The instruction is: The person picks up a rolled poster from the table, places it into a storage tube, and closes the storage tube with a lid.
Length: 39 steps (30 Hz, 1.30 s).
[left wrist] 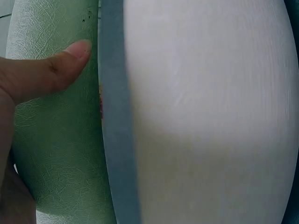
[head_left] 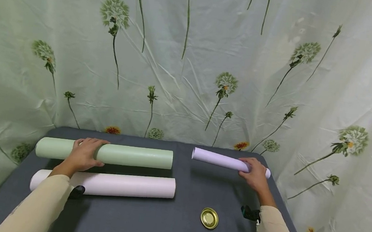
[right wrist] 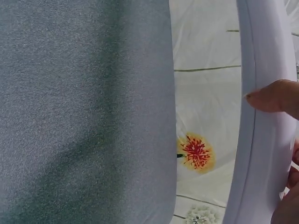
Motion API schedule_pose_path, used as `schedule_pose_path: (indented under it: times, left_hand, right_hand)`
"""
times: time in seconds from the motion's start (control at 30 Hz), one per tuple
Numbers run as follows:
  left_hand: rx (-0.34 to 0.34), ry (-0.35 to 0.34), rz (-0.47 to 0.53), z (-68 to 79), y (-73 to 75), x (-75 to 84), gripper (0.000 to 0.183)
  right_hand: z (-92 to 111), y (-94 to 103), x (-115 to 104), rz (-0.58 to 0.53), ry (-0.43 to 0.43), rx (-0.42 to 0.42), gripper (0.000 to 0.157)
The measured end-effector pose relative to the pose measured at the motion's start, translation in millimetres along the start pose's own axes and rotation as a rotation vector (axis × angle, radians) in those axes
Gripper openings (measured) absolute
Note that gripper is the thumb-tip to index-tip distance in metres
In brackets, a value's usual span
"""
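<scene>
My left hand (head_left: 83, 154) grips a thick pale green roll (head_left: 135, 156) from above, its thumb lying along the near side. In the left wrist view the thumb (left wrist: 70, 60) presses the green textured surface, and the fingertips are mostly hidden behind it. Nearer to me lies a pinkish-white roll (head_left: 128, 186), with my left forearm crossing over it. On the right, a thinner lavender roll (head_left: 217, 159) is held off the table by my right hand (head_left: 255, 174) near its right end. The right wrist view shows the thumb (right wrist: 273, 97) on this roll, and fingers partly seen behind.
A small round gold dish (head_left: 209, 218) sits on the dark grey cloth-covered table (head_left: 195, 191), in front and left of my right wrist. Behind the table's far edge hangs a pale curtain (head_left: 190, 75) printed with dandelions.
</scene>
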<state>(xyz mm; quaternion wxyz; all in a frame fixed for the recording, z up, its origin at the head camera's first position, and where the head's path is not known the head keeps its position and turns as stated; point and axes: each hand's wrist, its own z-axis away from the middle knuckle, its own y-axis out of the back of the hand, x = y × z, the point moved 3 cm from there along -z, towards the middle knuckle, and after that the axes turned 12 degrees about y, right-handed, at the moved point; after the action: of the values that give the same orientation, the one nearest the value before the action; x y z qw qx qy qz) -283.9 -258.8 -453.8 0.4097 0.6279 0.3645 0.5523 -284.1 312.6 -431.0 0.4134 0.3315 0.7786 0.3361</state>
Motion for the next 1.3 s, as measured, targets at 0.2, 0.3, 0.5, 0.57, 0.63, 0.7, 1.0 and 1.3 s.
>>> schedule_pose_path:
  times: [0.2, 0.3, 0.5, 0.57, 0.63, 0.7, 1.0, 1.3]
  left_hand:
    - [0.02, -0.027, -0.003, 7.1, 11.8, 4.1, 0.072]
    - [0.021, -0.018, -0.005, 11.3, 16.1, 2.7, 0.073]
    - [0.035, -0.023, -0.007, 20.2, 25.3, -0.6, 0.075]
    - [0.043, -0.031, -0.01, 22.0, 27.2, 0.5, 0.075]
    - [0.05, -0.037, -0.01, 23.5, 28.8, 2.3, 0.075]
    - [0.053, -0.037, -0.011, 24.8, 30.1, 3.7, 0.075]
    - [0.051, -0.036, -0.015, 27.3, 31.5, 6.1, 0.073]
    - [0.053, -0.023, -0.012, 27.5, 31.5, 8.2, 0.074]
  right_hand:
    - [3.7, 6.3, -3.0, -0.016, 0.012, -0.006, 0.04]
    - [4.0, 6.0, -5.9, -0.029, 0.022, -0.007, 0.04]
    - [4.8, 1.3, -12.9, -0.061, 0.053, 0.008, 0.042]
    - [4.4, 0.7, -15.1, -0.06, 0.067, 0.014, 0.042]
    - [3.9, 0.1, -17.3, -0.058, 0.077, 0.007, 0.042]
    - [3.3, -0.7, -19.8, -0.059, 0.082, -0.007, 0.041]
    - [2.7, -4.9, -28.2, -0.092, 0.106, -0.023, 0.042]
    - [4.4, -14.6, -34.7, -0.115, 0.112, -0.003, 0.042]
